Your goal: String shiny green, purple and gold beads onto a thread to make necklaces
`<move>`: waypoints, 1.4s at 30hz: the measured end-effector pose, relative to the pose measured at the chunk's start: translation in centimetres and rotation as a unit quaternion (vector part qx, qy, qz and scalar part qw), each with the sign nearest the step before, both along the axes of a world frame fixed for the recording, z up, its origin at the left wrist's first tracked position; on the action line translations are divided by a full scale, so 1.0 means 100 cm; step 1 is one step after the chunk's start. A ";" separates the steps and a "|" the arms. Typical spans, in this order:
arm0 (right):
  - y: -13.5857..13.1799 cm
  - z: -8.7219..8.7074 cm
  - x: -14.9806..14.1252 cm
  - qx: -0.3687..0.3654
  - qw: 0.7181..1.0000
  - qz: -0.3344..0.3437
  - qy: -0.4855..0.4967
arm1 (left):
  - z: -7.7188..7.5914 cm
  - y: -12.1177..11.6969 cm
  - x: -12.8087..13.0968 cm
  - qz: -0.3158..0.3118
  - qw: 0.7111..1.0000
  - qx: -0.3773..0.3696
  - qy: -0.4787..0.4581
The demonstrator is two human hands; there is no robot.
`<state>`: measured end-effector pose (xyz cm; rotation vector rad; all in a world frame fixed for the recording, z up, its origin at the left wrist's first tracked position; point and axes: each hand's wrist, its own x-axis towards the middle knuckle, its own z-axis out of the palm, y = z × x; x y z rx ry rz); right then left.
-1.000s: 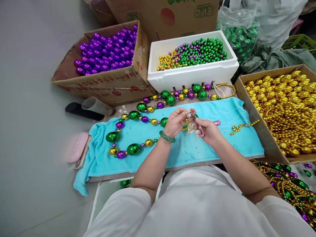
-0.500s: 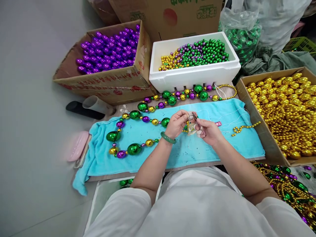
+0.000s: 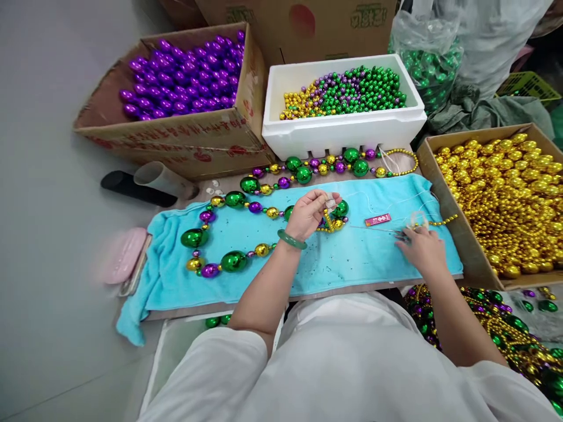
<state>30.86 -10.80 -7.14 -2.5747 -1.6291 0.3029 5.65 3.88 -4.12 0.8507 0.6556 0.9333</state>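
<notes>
Green-purple-gold round-beaded garland on turquoise cloth; I log left hand pinching whitish bit, right hand palm-down, grip unclear.

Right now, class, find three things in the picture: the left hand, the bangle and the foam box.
Left hand [image 3: 307, 215]: head view, on the back of the hand.
Bangle [image 3: 291, 240]: head view, on the green band at the wrist.
Foam box [image 3: 343, 133]: head view, on its white front wall.
</notes>
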 end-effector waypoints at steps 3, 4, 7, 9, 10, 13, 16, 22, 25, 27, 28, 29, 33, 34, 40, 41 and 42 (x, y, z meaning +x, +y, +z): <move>0.003 0.010 -0.001 0.074 0.995 0.030 -0.066 | 0.006 -0.002 0.000 -0.006 1.000 0.001 -0.003; 0.012 0.014 -0.005 0.120 0.990 0.051 -0.053 | 0.009 -0.002 0.001 -0.005 1.000 0.006 0.001; 0.056 0.016 -0.026 0.236 0.960 0.145 0.048 | 0.017 -0.004 0.002 -0.005 0.999 0.027 0.019; 0.087 0.010 -0.043 0.244 0.929 0.227 0.161 | 0.021 -0.004 0.002 -0.011 0.999 0.039 0.027; 0.100 0.005 -0.051 0.232 0.914 0.249 0.218 | 0.022 -0.005 0.003 -0.014 0.999 0.041 0.028; 0.124 -0.002 -0.067 0.209 0.884 0.262 0.327 | 0.023 -0.005 0.004 -0.020 0.999 0.036 0.028; 0.133 0.004 -0.075 0.225 0.848 0.293 0.379 | 0.022 -0.004 0.005 -0.043 0.998 0.026 0.036; 0.140 0.035 -0.072 0.148 0.849 0.290 0.416 | 0.029 0.002 -0.002 -0.071 0.995 0.039 0.051; 0.122 0.058 -0.053 0.165 0.873 0.247 0.388 | 0.034 0.007 -0.009 -0.043 0.996 0.054 0.063; 0.102 0.073 -0.035 0.177 0.883 0.231 0.368 | 0.034 0.011 -0.012 -0.027 0.996 0.056 0.066; 0.092 0.079 -0.026 0.183 0.889 0.220 0.358 | 0.034 0.012 -0.013 -0.021 0.996 0.059 0.065; 0.083 0.084 -0.017 0.189 0.894 0.208 0.348 | 0.034 0.013 -0.014 -0.016 0.996 0.061 0.063; 0.058 0.074 0.009 0.172 0.921 0.137 0.320 | 0.032 0.015 -0.013 -0.009 0.995 0.070 0.070; 0.054 0.067 0.013 0.144 0.932 0.119 0.311 | 0.032 0.015 -0.013 -0.011 0.995 0.071 0.073; 0.039 0.030 0.030 -0.111 0.991 0.012 0.070 | 0.030 0.012 -0.010 -0.027 0.995 0.058 0.078; 0.039 0.030 0.031 -0.124 0.992 -0.016 0.028 | 0.030 0.011 -0.009 -0.029 0.995 0.052 0.079; 0.040 0.032 0.033 -0.120 0.992 -0.041 -0.005 | 0.031 0.011 -0.008 -0.032 0.995 0.048 0.080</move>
